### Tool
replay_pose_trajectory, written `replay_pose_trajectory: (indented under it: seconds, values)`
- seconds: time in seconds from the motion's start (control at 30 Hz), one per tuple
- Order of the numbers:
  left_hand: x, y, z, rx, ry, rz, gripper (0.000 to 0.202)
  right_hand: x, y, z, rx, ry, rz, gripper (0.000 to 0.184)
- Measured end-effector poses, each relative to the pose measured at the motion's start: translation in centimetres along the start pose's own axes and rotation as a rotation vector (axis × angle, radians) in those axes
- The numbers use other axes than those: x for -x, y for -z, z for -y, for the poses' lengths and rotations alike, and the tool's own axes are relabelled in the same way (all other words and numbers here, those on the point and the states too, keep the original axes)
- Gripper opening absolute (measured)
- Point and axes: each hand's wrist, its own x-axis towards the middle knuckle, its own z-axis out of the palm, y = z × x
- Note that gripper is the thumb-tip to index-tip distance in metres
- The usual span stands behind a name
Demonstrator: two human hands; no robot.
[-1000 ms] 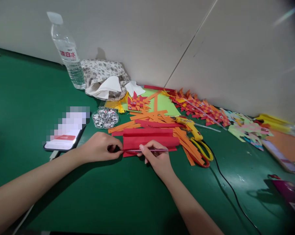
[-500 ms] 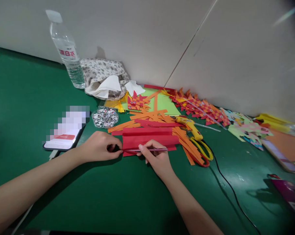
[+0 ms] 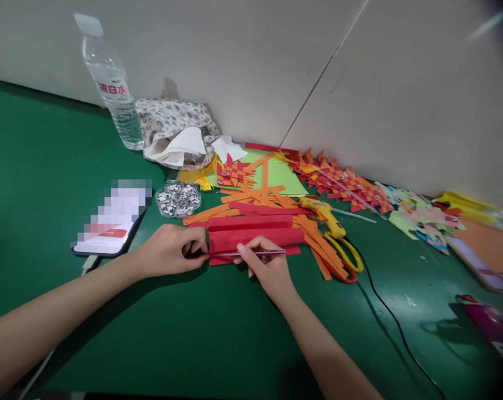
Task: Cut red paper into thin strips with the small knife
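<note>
Red paper (image 3: 228, 239) with fold lines lies on the table in front of me. My left hand (image 3: 178, 248) is closed in a pinch at its lower left corner. My right hand (image 3: 264, 258) rests at the paper's lower edge, its thumb and fingers closed on a thin purplish stick (image 3: 274, 253). The stick lies nearly level along the paper, and its left end reaches towards my left fingertips. Orange paper strips (image 3: 318, 253) spread behind and to the right of the red paper, some partly under it.
A yellow glue gun (image 3: 328, 216) with a black cord and yellow-handled scissors (image 3: 351, 258) lie right. Left are a phone (image 3: 113, 222) on a cable and a case of googly eyes (image 3: 178, 199). Behind stand a water bottle (image 3: 113, 89), a tissue pouch (image 3: 172, 119) and woven paper fish (image 3: 347, 183).
Both hands stay almost where they were. The left fingers have shifted very slightly at the paper's corner, and the whole view has drifted a little.
</note>
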Motion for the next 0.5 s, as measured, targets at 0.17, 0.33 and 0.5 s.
replay_pose_trajectory:
  seconds: [0.17, 0.33, 0.5]
  values:
    - [0.08, -0.06, 0.01, -0.016, 0.010, -0.013, 0.010, -0.07, 0.03, 0.03, -0.009, -0.004, -0.002, 0.028]
    - [0.10, -0.11, -0.13, -0.020, -0.019, -0.013, 0.014, -0.14, -0.04, -0.05, -0.009, -0.002, -0.007, 0.029]
    - [-0.02, -0.09, -0.35, -0.029, -0.026, -0.021, 0.019, -0.26, 0.01, -0.08, -0.046, -0.009, -0.015, 0.029]
